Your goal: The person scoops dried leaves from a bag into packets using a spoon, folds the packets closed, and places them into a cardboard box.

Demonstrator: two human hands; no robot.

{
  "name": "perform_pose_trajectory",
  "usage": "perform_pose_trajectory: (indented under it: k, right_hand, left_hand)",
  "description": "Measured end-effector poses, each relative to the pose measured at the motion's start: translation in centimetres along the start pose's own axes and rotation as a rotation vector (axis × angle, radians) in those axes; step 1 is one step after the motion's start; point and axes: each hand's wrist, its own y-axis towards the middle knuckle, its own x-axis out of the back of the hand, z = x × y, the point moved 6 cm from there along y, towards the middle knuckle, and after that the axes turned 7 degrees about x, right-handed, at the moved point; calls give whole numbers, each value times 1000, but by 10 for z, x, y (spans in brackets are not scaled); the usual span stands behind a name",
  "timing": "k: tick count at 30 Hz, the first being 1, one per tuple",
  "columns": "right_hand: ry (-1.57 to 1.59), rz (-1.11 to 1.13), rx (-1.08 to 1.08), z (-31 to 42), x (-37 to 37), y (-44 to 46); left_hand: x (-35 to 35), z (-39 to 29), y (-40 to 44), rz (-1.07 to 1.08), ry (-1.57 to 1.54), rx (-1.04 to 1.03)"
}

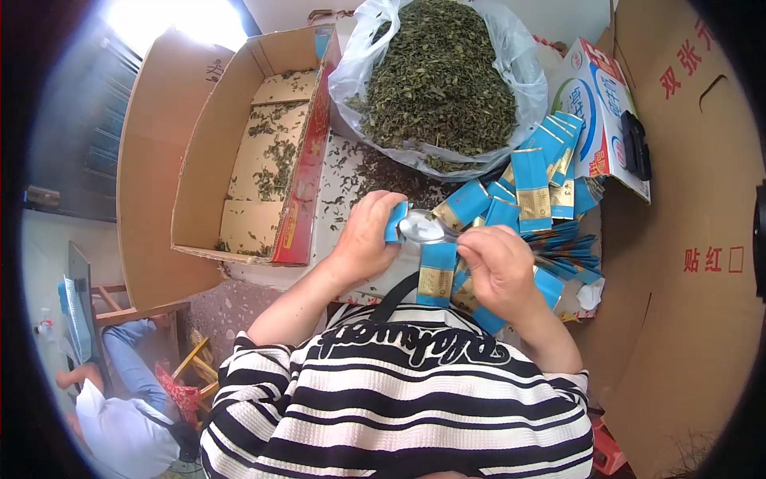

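- Our spoon (423,230) points left, its long axis nearly crosswise.
- Our right hand (499,262), fingers curled, pinches it.
- Our left hand (367,237) grips a blue packet (396,223).

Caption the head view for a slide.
Right hand holds a spoon by a packet in the left hand, bagged leaves beyond.

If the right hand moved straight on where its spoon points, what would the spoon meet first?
Probably the blue packet in the left hand, just beyond the spoon; depth is unclear, so they may be touching.
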Motion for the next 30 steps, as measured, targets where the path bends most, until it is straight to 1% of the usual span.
perform_pose_trajectory:
  k: [1, 2, 4, 5, 6, 7, 8, 9, 10, 11, 12, 14, 15, 17, 19, 20, 22, 23, 24, 26, 28, 30]
  right_hand:
    - [-7, 73, 39, 1, -4, 3]
    - [-9, 74, 38, -1, -5, 6]
    - [-12, 211, 48, -3, -16, 11]
    - [-13, 211, 48, -4, -19, 12]
    - [31, 192, -56, -14, -23, 12]
    - [75, 174, -160, -22, -26, 10]
    - [75, 175, -157, -23, -28, 8]
    - [160, 121, -264, -29, -28, 4]
    - [245, 65, -373, -36, -28, 0]
    - [244, 66, -374, -38, -29, -2]
    - [223, 62, -363, -39, -28, -4]
    - [200, 56, -351, -41, -28, -6]
    - [208, 51, -344, -41, -28, -6]
    - [215, 48, -332, -39, -27, -3]
    - [493, 28, -586, -47, -29, -5]
    - [491, 29, -581, -49, -27, -3]
    - [723, -74, -765, -66, -24, -8]
    - [790, -129, -780, -71, -21, -7]
    - [788, -129, -777, -74, -22, -3]
    - [810, -278, -849, -86, -19, 1]
    - [780, -297, -850, -91, -26, 14]
    - [792, -305, -904, -92, -39, 26]
  left_hand:
    - [-1, -3, 1, 8, 31, -26]
    - [-2, -5, 2, 16, 61, -52]
    - [-7, -7, 2, 34, 31, -30]
    - [-10, -7, 2, 51, 4, -10]
    - [-11, -10, 3, 50, 4, -11]
    - [-11, -12, 4, 66, -64, 23]
    - [-11, -12, 6, 80, -131, 58]
    - [-9, -12, 7, 77, -131, 58]
    - [-8, -7, 7, 100, -153, 131]
    - [-8, -2, 6, 125, -176, 205]
    - [-7, -2, 6, 126, -178, 205]
    - [-7, 4, 3, 135, -231, 311]
    - [-10, 6, 2, 135, -231, 307]
    - [-9, 7, 1, 23, -131, 186]
    - [-8, 7, 2, -13, -126, 174]
    - [-5, 6, 3, -45, -120, 166]
    - [0, 7, 5, -85, -100, 187]
    - [3, 9, 6, -121, -81, 212]
    - [3, 11, 5, -123, -82, 210]
    - [4, 19, 4, -165, -76, 223]
    - [4, 15, 4, -178, -44, 187]
    - [0, 10, 3, -149, -64, 190]
